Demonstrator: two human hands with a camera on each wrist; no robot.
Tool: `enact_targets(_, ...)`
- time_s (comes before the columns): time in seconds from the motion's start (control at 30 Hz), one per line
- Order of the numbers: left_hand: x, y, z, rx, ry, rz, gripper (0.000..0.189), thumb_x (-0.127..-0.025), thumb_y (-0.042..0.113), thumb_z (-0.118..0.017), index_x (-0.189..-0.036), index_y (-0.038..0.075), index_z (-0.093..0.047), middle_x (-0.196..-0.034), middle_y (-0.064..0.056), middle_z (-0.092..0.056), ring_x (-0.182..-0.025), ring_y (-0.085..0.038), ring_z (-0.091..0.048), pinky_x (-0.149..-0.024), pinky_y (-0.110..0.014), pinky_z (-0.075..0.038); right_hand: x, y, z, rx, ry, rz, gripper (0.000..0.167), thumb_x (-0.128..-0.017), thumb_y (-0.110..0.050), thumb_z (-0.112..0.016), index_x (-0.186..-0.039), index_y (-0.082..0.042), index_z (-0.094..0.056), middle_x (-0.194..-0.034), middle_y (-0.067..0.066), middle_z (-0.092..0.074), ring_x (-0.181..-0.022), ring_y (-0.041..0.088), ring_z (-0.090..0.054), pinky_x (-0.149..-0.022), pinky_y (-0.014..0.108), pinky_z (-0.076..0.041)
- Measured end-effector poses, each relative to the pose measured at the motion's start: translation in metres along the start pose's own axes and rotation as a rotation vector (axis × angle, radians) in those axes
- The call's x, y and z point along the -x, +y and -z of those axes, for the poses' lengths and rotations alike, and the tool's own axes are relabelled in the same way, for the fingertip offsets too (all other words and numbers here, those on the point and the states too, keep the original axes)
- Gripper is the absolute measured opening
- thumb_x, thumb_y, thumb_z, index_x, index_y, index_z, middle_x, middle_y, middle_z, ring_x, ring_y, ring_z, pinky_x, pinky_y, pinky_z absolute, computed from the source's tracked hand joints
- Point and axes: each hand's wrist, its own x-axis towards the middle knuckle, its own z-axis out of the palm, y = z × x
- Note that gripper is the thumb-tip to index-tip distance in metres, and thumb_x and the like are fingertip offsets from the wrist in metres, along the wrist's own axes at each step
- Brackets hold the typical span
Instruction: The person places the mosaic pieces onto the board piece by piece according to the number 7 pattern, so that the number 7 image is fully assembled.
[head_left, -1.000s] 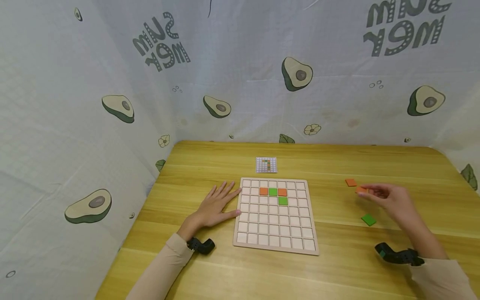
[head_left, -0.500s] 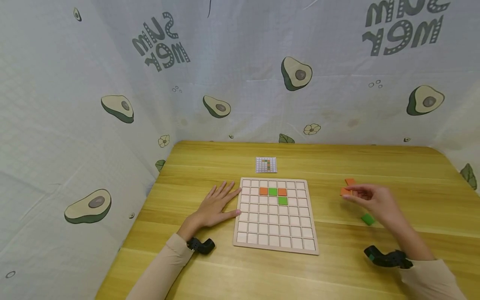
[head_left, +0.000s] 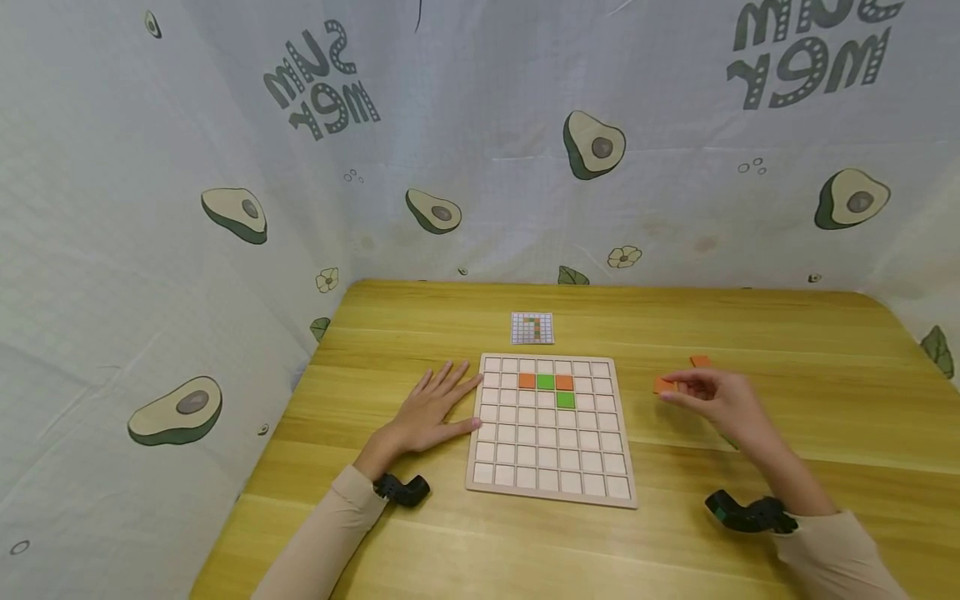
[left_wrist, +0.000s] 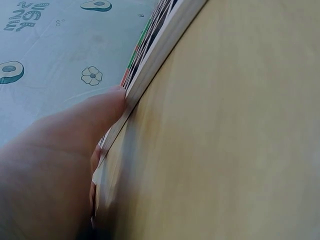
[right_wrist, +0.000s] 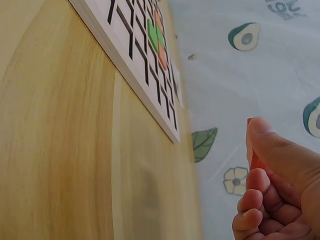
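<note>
My right hand (head_left: pixel 716 404) pinches an orange square tile (head_left: pixel 663 385) between thumb and fingers, above the table to the right of the board. The right wrist view shows that orange tile (right_wrist: pixel 251 147) edge-on. My left hand (head_left: pixel 429 414) lies with fingers spread, its thumb and a fingertip touching the left edge of the pale wooden grid board (head_left: pixel 537 460). In the board's second row sit an orange tile (head_left: pixel 527 381), a green tile (head_left: pixel 545 382) and another orange tile (head_left: pixel 564 382). Below the last one is a second green tile (head_left: pixel 566 400).
A small printed pattern card (head_left: pixel 532 328) lies behind the board. One loose orange tile (head_left: pixel 701 361) rests beyond my right hand. A loose green tile (head_left: pixel 727 440) is mostly hidden under the right hand. A printed curtain (head_left: pixel 480 150) surrounds the wooden table (head_left: pixel 420 533).
My right hand has moved left toward the board with the orange tile, now partly covering the loose green tile. The left hand has stayed at the board's edge.
</note>
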Motion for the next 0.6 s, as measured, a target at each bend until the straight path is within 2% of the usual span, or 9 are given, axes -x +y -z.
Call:
enact_targets(0.3,-0.001,-0.002,-0.002,0.000,-0.006,0.002,0.076,-0.099,0.066,-0.037,-0.162,0.032,-0.012,-0.167,0.000,-0.001,-0.152,-0.024,0.006,-0.120,-0.046,0.007,-0.005,-0.002,-0.012,-0.020,-0.032,-0.016,0.032,-0.087,-0.012,-0.079,-0.108,0.011,-0.071,-0.080,0.008,-0.060,-0.064,0.009,-0.048,-0.050,0.022,-0.043)
enact_targets(0.6,-0.001,-0.001,0.000,-0.001,-0.003,0.007,0.076,-0.099,0.066,-0.037,-0.162,0.031,-0.012,-0.167,-0.001,-0.001,-0.152,-0.023,0.006,-0.120,-0.046,0.007,-0.011,-0.010,-0.023,-0.091,-0.071,-0.008,0.031,-0.087,-0.008,-0.078,-0.108,0.013,-0.070,-0.079,0.009,-0.061,-0.064,0.009,-0.049,-0.049,0.021,-0.042)
